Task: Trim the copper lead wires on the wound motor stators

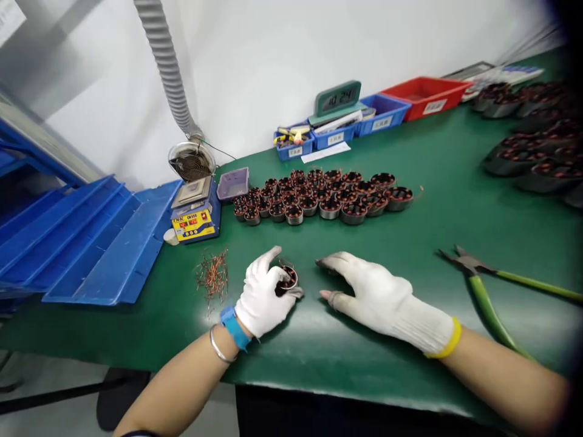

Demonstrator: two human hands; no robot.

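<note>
Left hand (263, 298) curls round a copper-wound stator (290, 275), likely steadying it; right hand (376, 296), near the stator, is half-open, empty.

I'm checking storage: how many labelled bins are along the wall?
4, left to right: first blue bin, holding tools; second blue bin beside it; third blue bin; then the red bin. Others might be hidden behind.
</note>
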